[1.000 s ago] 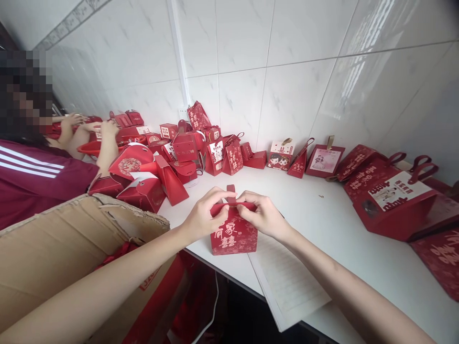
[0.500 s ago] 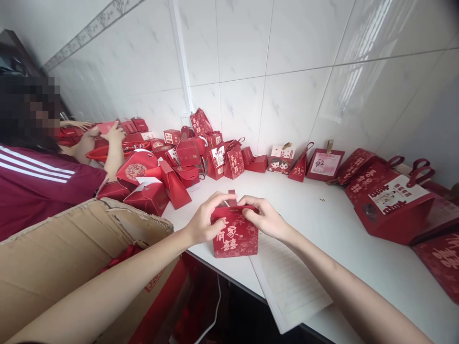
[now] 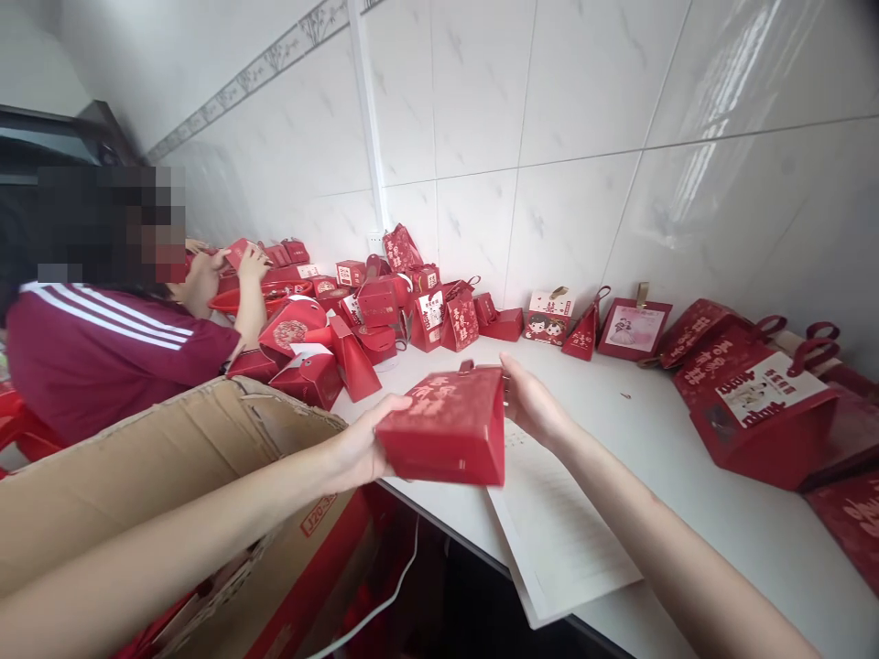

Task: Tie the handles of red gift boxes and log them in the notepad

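Observation:
A red paper gift box (image 3: 443,439) with pale lettering is tilted in the air above the table's front edge, its base and one side facing me. My left hand (image 3: 367,446) grips its lower left end, with some fingers hidden underneath. At the box's right edge is my right hand (image 3: 534,403), its fingers stretched out close to the side opening; whether they touch the box is unclear. A short strap (image 3: 467,365) shows at the top of the box. Beneath it lies a booklet with lined pages (image 3: 567,540), jutting over the table edge.
Several red gift boxes (image 3: 312,375) crowd the table's left; others line the wall, with larger handled bags (image 3: 762,403) at right. A cardboard carton (image 3: 206,421) stands at front left. A co-worker in a maroon top (image 3: 116,357) handles a red box (image 3: 238,253). A white cable (image 3: 385,604) hangs below.
The box has gone from upright to tipped, base toward me. My left hand moved from its top to its lower left end; my right hand left the top for its right side. The view shifted left.

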`<move>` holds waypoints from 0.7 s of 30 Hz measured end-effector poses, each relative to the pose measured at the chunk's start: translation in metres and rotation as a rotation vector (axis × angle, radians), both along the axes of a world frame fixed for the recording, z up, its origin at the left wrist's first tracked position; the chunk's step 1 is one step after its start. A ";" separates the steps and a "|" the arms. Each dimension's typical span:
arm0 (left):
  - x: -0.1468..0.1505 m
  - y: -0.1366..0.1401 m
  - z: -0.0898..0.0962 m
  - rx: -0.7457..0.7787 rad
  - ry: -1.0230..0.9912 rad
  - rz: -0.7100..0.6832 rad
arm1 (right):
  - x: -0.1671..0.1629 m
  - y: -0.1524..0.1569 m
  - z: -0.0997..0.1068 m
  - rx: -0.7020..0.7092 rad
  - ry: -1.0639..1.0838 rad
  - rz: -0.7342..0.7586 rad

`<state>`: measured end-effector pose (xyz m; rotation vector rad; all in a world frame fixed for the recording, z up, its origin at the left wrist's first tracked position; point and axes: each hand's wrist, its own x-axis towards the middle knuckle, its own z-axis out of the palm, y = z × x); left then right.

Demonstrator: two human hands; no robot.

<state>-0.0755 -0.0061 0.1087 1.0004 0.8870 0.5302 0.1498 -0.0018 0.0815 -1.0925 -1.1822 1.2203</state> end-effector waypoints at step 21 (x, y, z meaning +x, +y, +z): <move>-0.038 -0.045 0.023 -0.179 -0.117 0.342 | 0.054 -0.003 -0.035 -0.636 -1.372 0.016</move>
